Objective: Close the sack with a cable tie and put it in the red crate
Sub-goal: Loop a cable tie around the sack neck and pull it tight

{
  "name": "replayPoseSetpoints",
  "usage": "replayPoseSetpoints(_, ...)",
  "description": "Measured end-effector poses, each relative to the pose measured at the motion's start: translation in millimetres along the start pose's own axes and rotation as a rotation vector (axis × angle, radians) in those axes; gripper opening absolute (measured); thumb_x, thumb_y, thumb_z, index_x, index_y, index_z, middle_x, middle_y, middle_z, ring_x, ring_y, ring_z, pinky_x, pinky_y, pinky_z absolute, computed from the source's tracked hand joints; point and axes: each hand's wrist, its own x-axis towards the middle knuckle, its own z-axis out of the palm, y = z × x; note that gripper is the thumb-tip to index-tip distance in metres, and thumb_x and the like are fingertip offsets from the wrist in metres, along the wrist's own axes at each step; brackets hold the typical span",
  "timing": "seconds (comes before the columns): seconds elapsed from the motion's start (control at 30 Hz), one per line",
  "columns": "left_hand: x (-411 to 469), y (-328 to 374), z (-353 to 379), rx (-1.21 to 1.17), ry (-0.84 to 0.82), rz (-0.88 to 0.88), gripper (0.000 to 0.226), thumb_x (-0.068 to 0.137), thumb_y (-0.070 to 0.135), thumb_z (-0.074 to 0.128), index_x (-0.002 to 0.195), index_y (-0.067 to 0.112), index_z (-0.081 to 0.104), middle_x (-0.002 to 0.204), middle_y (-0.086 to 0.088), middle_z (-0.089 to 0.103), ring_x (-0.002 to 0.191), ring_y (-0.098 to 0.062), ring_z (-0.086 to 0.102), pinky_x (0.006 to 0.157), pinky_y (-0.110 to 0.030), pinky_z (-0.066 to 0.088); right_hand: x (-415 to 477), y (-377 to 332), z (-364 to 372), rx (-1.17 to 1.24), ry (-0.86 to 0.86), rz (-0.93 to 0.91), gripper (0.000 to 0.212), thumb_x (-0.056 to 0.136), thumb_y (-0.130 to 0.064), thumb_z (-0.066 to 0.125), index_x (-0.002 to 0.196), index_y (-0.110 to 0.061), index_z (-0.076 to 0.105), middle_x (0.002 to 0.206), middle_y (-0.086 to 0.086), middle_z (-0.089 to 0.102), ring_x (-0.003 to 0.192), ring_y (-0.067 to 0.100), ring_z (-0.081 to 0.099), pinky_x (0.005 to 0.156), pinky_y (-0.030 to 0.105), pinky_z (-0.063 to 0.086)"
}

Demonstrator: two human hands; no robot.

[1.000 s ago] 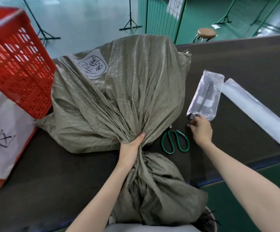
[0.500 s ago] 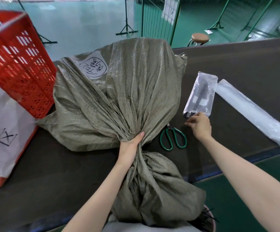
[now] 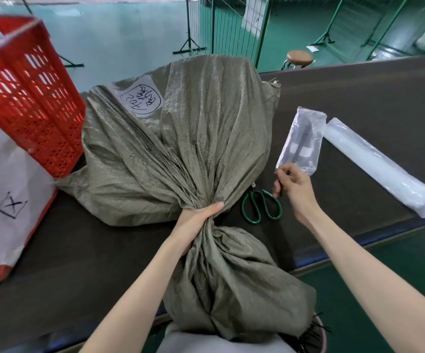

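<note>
The left hand [image 3: 196,220] is wrapped tight around the gathered neck of the grey-green woven plastic sack [image 3: 180,149], thumb lying across the bunched cloth, while the sack's full body rests on the dark table [image 3: 79,250] just beside the red perforated plastic crate [image 3: 28,98]. The right hand [image 3: 295,189] has its fingers curled and pinched on a thin dark strip at the near end of the small clear plastic packet [image 3: 303,141], above the green-handled scissors [image 3: 262,205]. A long white plastic-wrapped roll [image 3: 379,164] lies beside the packet.
</note>
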Motion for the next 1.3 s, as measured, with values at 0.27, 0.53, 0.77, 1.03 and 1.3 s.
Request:
replayPoseSetpoints(0.27,-7,7,-8,0.043,-0.076,-0.102,0.013,0.086,-0.005,0.058,0.081,-0.002,0.07,0.071,-0.013,0.069,0.047,-0.009,0.057,0.063,-0.024,0.057,-57,-7,36,0.151,-0.219,0.189,0.022,0.097,-0.002,0.04,0.098,-0.001,0.062,0.065,0.003,0.042,0.041,0.002,0.03,0.039,0.015,0.024)
replayPoseSetpoints(0.53,-14,10,0,0.007,0.013,-0.11,0.015,0.082,-0.003,0.054,0.08,-0.003,0.069,0.064,-0.013,0.069,0.052,-0.017,0.063,0.054,-0.023,0.052,-78,-14,41,-0.237,-0.263,-0.023,0.025,0.096,-0.013,0.048,0.105,-0.025,0.069,0.043,-0.007,0.045,0.038,0.007,0.037,0.044,0.019,0.033)
replayPoseSetpoints(0.77,-19,14,0,0.039,0.035,-0.07,0.028,0.077,0.001,0.056,0.102,-0.002,0.07,0.092,-0.011,0.074,0.086,-0.024,0.07,0.074,-0.025,0.054,-72,-7,32,-0.51,-0.409,0.177,0.019,0.096,-0.006,0.044,0.087,-0.004,0.061,0.068,0.003,0.05,0.05,0.009,0.042,0.048,0.019,0.035)
replayPoseSetpoints(1.03,-30,15,2,-0.014,0.214,0.027,0.034,0.081,0.001,0.066,0.115,0.005,0.065,0.105,0.0,0.07,0.105,-0.018,0.064,0.086,-0.023,0.047,-57,2,56,-0.822,-0.649,0.149,0.021,0.089,-0.011,0.057,0.101,-0.007,0.073,0.086,0.006,0.071,0.075,0.003,0.064,0.068,0.018,0.045)
replayPoseSetpoints(1.3,-63,0,3,-0.585,0.23,-0.06,0.067,0.087,0.063,0.048,0.131,0.013,0.058,0.127,-0.006,0.066,0.118,-0.022,0.061,0.105,-0.039,0.044,-61,-14,100,-0.6,-0.55,0.082,0.043,0.085,0.002,0.054,0.128,-0.004,0.055,0.136,0.011,0.054,0.131,0.024,0.045,0.101,0.02,0.033)
